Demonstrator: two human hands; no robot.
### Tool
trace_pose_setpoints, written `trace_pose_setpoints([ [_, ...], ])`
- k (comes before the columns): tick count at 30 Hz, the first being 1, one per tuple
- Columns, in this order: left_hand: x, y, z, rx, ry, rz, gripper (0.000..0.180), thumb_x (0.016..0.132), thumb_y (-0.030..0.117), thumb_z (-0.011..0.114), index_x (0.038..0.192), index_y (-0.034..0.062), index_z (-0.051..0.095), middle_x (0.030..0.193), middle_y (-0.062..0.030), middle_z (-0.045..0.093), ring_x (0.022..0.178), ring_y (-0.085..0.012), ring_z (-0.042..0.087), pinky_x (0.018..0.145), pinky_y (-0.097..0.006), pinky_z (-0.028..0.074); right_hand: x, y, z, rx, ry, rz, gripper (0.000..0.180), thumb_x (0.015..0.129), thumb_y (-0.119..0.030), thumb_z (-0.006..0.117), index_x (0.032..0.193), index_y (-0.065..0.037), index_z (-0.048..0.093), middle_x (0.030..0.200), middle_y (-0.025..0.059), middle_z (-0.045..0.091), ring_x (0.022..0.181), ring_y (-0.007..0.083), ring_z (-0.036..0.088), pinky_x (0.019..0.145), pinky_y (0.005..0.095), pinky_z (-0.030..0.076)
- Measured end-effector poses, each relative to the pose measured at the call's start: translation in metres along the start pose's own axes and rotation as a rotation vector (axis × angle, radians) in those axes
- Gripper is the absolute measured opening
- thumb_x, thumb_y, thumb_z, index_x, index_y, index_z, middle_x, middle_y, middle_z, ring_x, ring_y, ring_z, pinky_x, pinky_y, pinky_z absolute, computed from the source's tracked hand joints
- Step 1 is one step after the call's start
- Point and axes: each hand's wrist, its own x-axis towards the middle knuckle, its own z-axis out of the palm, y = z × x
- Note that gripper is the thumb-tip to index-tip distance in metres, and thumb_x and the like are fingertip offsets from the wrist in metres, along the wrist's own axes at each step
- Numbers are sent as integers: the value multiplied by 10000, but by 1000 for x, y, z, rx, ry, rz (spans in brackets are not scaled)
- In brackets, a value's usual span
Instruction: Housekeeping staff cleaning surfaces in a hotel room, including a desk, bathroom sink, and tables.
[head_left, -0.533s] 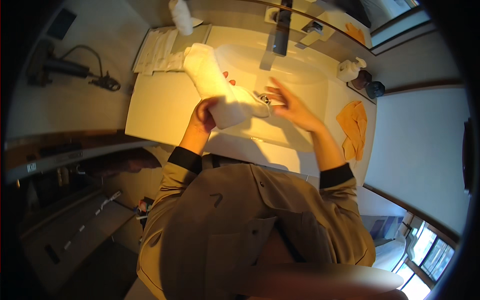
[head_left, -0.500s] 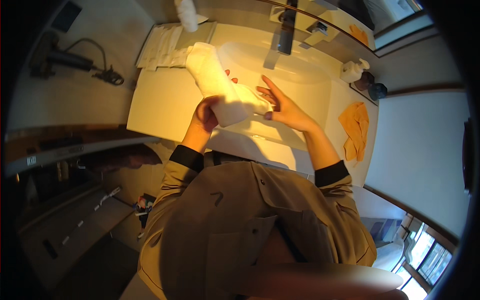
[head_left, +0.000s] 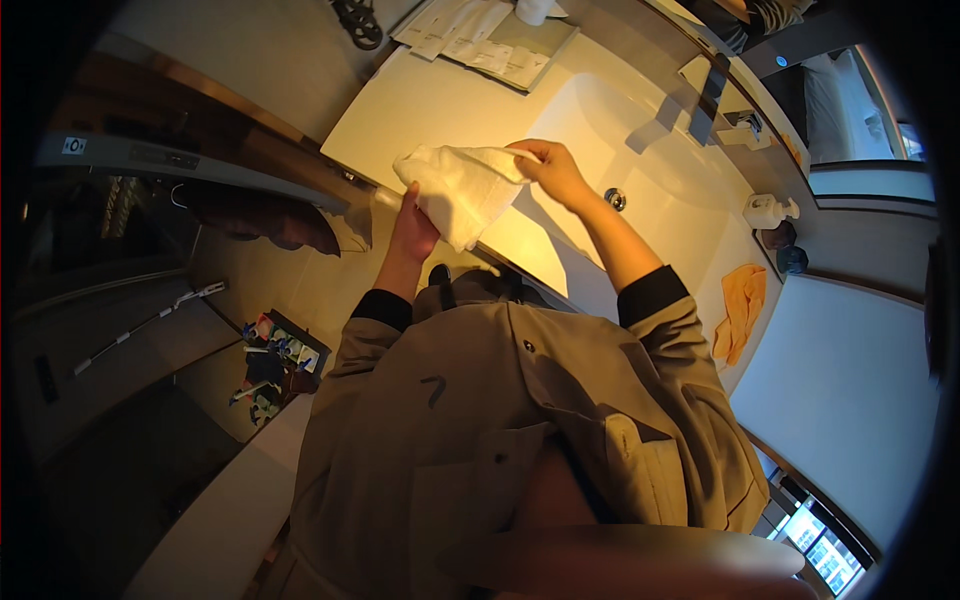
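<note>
A folded white towel (head_left: 470,195) hangs between my two hands over the front edge of the washbasin counter (head_left: 375,140). My left hand (head_left: 414,230) grips its lower left side, with the thumb along the cloth and the other fingers hidden behind it. At the towel's upper right corner, my right hand (head_left: 556,172) pinches the edge between thumb and fingers. The cloth sags in loose folds from that corner.
Right of the towel lies a white basin (head_left: 590,110) with a drain (head_left: 615,199) and a dark faucet (head_left: 708,100). A soap bottle (head_left: 766,211) and an orange cloth (head_left: 740,312) sit at the right. A tray (head_left: 555,60) bears white packets. A caddy of supplies (head_left: 280,360) stands at lower left.
The view has swung toward the left. My right hand, with its fingers spread beside the towel before, now pinches its corner. The towel has moved off the basin and spread out from a narrower fold.
</note>
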Motion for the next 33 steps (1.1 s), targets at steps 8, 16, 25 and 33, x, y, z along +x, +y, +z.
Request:
trace_pose_setpoints([
  [8, -16, -5, -41, 329, 463, 156, 375, 801, 43, 566, 1151, 68, 435, 1095, -81, 497, 999, -242, 521, 890, -398, 439, 73, 26, -24, -116, 378, 165, 494, 737, -245, 674, 1130, 20, 537, 958, 165, 616, 766, 211, 599, 668, 321, 471],
  [16, -16, 49, -23, 1612, 25, 683, 486, 703, 43, 649, 1160, 52, 487, 1183, -114, 504, 1105, -227, 482, 917, -343, 380, -21, 39, 74, -650, 48, 61, 341, 801, -322, 603, 1018, -59, 609, 1003, 173, 598, 892, 327, 574, 753, 377, 461],
  [25, -5, 52, -36, 2100, -418, 663, 565, 638, 93, 707, 1168, 115, 511, 1179, -80, 516, 1108, -252, 459, 926, -356, 322, -74, 31, 127, -634, 286, -166, 507, 690, -105, 681, 1155, -97, 477, 1142, 121, 504, 1074, 292, 463, 887, 402, 341],
  [33, 4, 30, -41, 1979, -386, 776, 185, 631, 22, 632, 789, 99, 574, 827, -50, 519, 861, -262, 502, 780, -363, 378, -79, 34, 130, -647, 288, -189, 337, 674, -92, 664, 990, -92, 547, 959, 95, 534, 936, 277, 503, 811, 381, 366],
])
